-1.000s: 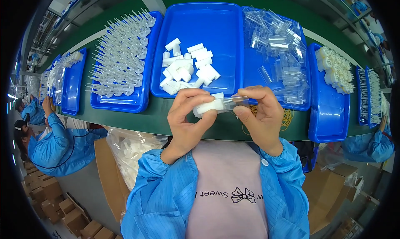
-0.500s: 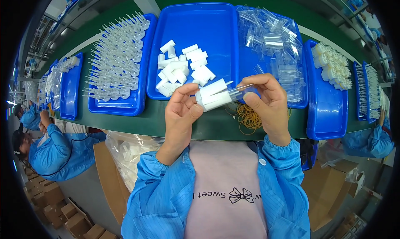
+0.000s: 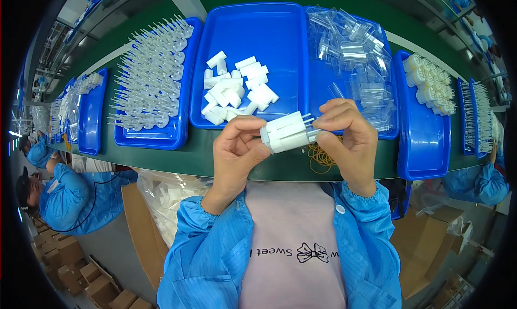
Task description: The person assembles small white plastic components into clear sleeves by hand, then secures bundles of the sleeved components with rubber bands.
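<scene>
Hands both sit above the near edge of the green table (image 3: 196,157), at one white block cluster (image 3: 288,132). Left hand (image 3: 237,150) is clamped on the cluster's left end, thumb below, fingers above. Right hand (image 3: 350,142) has thumb and fingertips pinched on a small clear piece (image 3: 313,135) at the cluster's right end. Cluster is held in the air, slightly tilted, right end higher; white blocks lie side by side in it, thin rods (image 3: 307,116) poke out toward the right hand. Exact fit of clear piece and rods hidden by fingers.

Under the right hand, on the table: tangle of yellow-brown rubber bands (image 3: 321,158), partly covered. Just beyond the hands, middle blue tray (image 3: 258,34) holds loose white blocks (image 3: 231,91), heaped in its near half. Left of it, another blue tray (image 3: 156,139) packed with white spiked pieces (image 3: 148,77). Right of it, a blue tray (image 3: 321,85) with clear plastic parts (image 3: 366,61) in a pile. Farther right, stacked blue trays (image 3: 428,147), white round parts (image 3: 428,85) grouped at the far end. Below the table, left: clear bag (image 3: 169,201) of white pieces, beside cardboard (image 3: 142,231). Co-worker in blue (image 3: 75,201) farther left.
</scene>
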Tool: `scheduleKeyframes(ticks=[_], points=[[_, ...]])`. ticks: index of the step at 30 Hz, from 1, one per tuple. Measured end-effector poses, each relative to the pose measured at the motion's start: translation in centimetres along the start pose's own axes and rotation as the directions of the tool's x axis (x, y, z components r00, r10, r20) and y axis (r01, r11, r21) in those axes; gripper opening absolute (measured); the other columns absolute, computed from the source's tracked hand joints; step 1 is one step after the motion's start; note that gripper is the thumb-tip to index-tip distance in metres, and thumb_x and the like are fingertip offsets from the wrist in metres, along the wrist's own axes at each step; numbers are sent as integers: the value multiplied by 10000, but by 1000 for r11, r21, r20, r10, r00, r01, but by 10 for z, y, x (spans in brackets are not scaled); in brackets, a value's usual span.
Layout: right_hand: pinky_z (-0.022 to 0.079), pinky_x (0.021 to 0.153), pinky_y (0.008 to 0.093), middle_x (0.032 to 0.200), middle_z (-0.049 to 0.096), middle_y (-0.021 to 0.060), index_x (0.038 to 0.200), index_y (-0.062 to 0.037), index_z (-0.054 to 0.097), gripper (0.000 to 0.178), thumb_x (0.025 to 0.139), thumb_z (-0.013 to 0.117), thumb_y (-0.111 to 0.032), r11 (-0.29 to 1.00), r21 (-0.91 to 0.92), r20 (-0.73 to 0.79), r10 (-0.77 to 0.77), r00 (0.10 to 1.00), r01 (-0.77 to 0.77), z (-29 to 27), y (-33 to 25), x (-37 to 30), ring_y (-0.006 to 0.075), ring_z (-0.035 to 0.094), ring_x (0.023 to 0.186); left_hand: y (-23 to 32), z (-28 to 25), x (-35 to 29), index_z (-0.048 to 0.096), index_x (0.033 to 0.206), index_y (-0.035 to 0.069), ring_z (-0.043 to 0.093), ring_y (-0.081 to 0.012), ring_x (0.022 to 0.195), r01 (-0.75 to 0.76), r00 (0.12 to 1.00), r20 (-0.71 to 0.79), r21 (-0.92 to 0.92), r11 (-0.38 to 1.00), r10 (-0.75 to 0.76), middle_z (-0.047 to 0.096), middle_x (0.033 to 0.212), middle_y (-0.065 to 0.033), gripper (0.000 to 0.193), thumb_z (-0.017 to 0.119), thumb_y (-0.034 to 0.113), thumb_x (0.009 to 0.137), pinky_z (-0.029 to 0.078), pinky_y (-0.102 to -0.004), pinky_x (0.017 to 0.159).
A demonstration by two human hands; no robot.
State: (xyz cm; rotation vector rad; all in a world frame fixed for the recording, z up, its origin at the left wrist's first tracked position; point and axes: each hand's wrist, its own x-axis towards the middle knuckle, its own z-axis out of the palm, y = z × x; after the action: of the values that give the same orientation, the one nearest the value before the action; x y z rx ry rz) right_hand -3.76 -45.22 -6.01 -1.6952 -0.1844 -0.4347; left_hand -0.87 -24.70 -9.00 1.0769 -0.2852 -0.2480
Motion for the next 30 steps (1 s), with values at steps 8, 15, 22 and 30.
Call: scheduleKeyframes(ticks=[8, 15, 22, 30], points=[[422, 818, 343, 839, 654, 47, 799, -59, 658, 117, 715, 726, -16, 998, -11, 16, -58, 998, 58, 5, -2, -6, 231, 553, 963, -4, 2, -3, 523, 1088, -29, 583, -175, 1013, 29, 997, 76, -30, 999, -26, 509, 1071, -84, 336, 693, 9, 800, 513, -293, 873], [423, 819, 341, 850, 659, 50, 797, -59, 657, 113, 718, 731, -26, 999, -13, 13, -30, 999, 30, 8, 1, -8, 229, 558, 953, -5, 2, -2, 526, 1085, -26, 582, -167, 1005, 53, 998, 40, -47, 997, -51, 515, 1064, -80, 331, 694, 19, 804, 502, -285, 878], [441, 804, 324, 865, 657, 55, 849, -45, 669, 96, 758, 699, -41, 998, 36, 122, 42, 992, -47, 6, 8, 3, 204, 581, 899, -5, -5, 0, 529, 1114, -19, 584, -174, 997, 74, 997, -11, -24, 997, -74, 548, 1075, -84, 357, 685, -7, 793, 482, -288, 860], [428, 727, 360, 897, 622, 99, 1022, -60, 618, 267, 759, 659, -87, 567, -822, 138, 113, 984, 50, -29, 51, 52, 239, 581, 848, -2, -5, 1, 474, 1201, 0, 558, -195, 1052, 20, 976, -216, -52, 998, -31, 526, 1146, -107, 449, 633, -3, 781, 451, -315, 899]])
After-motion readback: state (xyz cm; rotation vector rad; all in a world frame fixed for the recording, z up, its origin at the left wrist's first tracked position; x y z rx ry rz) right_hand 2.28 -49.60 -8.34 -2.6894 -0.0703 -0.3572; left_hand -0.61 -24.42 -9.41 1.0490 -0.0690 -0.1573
